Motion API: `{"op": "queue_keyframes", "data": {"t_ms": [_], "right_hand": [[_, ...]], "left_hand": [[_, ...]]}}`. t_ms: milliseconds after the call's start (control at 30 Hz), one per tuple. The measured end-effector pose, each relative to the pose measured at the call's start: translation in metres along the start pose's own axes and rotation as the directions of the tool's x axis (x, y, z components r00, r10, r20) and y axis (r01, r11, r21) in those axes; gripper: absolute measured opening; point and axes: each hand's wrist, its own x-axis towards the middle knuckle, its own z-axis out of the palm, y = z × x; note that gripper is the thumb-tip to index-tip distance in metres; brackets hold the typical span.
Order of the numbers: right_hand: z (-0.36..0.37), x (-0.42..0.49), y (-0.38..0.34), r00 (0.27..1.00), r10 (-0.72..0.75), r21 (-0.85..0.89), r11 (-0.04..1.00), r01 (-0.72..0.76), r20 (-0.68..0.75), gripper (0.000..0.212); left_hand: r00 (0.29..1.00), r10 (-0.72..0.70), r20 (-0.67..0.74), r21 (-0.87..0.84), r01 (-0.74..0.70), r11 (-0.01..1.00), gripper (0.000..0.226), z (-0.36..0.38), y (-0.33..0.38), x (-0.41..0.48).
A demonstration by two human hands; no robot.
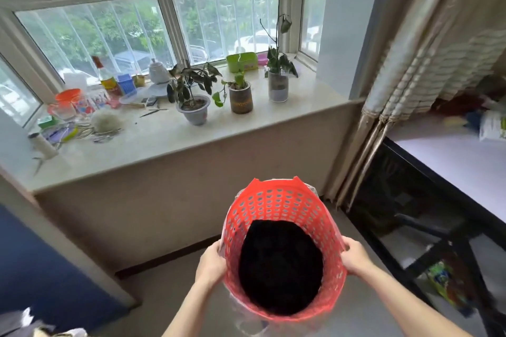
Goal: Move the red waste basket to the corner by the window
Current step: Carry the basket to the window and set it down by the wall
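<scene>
The red waste basket (282, 208) is a perforated plastic bin with a dark inside, held above the floor in the lower middle of the head view and tilted with its opening toward me. My left hand (212, 264) grips its left rim and my right hand (354, 257) grips its right rim. A clear plastic bag hangs around the basket's underside. The corner by the window (332, 194) lies just beyond the basket, where the sill wall meets the tied curtain.
A wide marble window sill (169, 139) carries three potted plants (193, 96), bottles, cups and clutter at the left. A tied curtain (394, 107) hangs at right beside a black-framed table (438, 189). A blue panel (35, 268) stands at left.
</scene>
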Motion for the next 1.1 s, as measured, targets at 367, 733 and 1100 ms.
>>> {"op": "queue_keyframes", "data": {"t_ms": [367, 733, 1100], "right_hand": [[0.027, 0.052, 0.028, 0.999, 0.04, 0.047, 0.998, -0.04, -0.002, 0.026], [0.093, 0.121, 0.088, 0.996, 0.092, 0.139, 0.986, -0.089, -0.018, 0.031], [0.162, 0.19, 0.176, 0.981, 0.193, 0.178, 0.967, -0.184, -0.034, 0.054]], "left_hand": [[0.999, -0.033, 0.015, 0.006, 0.033, 0.999, 0.026, 0.026, -0.019, 0.059], [0.992, -0.129, -0.003, 0.001, 0.129, 0.992, 0.039, 0.078, -0.087, 0.141], [0.994, -0.099, 0.036, 0.103, 0.095, 0.99, 0.037, 0.153, -0.174, 0.232]]}}
